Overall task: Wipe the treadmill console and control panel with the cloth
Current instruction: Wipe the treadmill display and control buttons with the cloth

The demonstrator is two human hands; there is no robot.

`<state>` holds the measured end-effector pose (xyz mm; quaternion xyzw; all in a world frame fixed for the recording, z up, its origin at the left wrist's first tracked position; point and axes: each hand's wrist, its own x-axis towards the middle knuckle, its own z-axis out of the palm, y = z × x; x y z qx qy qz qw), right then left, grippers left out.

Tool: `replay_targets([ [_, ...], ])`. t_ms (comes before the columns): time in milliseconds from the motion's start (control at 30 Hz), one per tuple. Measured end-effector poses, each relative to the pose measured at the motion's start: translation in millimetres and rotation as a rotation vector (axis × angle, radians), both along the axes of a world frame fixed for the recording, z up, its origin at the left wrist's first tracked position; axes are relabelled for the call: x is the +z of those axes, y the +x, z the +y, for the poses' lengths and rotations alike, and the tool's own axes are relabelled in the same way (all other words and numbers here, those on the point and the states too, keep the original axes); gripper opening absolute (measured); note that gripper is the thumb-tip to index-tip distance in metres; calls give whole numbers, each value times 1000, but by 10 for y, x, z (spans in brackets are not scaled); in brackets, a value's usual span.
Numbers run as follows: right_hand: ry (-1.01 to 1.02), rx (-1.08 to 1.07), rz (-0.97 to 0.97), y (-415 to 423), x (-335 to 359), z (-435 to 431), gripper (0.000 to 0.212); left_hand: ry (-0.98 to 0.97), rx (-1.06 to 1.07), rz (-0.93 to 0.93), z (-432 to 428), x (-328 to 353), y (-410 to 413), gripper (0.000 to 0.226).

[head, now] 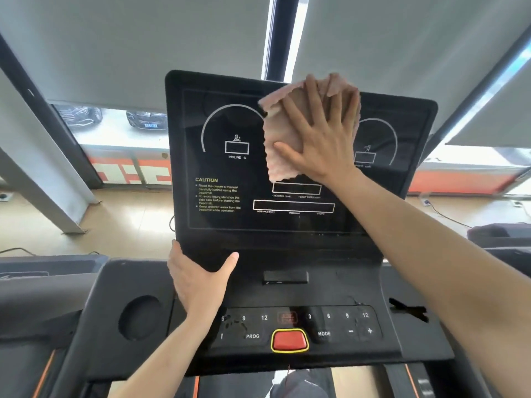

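Right hand [319, 136] is flat, fingers straight and spread, pressing a pink fuzzy folded cloth [283, 139] onto the upper middle of the black treadmill console [218, 222], a glossy tilted display slab. The cloth is under the palm and fingers. It sticks out left of the hand and slightly past the fingertips. Its lower edge stops just above the white-outlined readout boxes [296, 196], which are below the heel of the hand. Left of the cloth is a white incline arc gauge [214, 119]. The matching speed arc [385, 130] is right of the hand, partly covered by it. Left hand [198, 280] grips the console's lower left corner, thumb across the front face and index finger up the side edge; the other fingers are hidden behind. Yellow CAUTION text block [217, 196] is above this hand. The dark flat control panel [330, 324], with white numerals and PROG and MODE keys, is just right of the left wrist, and the forearm crosses its left end. There are smeary marks on the panel next to that forearm. Red rectangular stop button with yellow rim [289, 339] is mid-panel, right of the left forearm. Round dark cup recess [140, 317] is left of the left wrist. Grey roller blinds [143, 47] hang behind the console, beyond the right fingertips.
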<state>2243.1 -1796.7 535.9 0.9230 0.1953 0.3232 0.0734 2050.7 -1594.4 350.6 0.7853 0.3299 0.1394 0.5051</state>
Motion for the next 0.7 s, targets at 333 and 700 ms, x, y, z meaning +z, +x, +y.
replay_targets([
  [333, 78, -72, 33, -286, -634, -10, 81, 63, 68, -21, -112, -68, 108, 123],
  [700, 56, -9, 69, -803, -1566, -244, 72, 317, -134, -91, -129, -45, -135, 114],
])
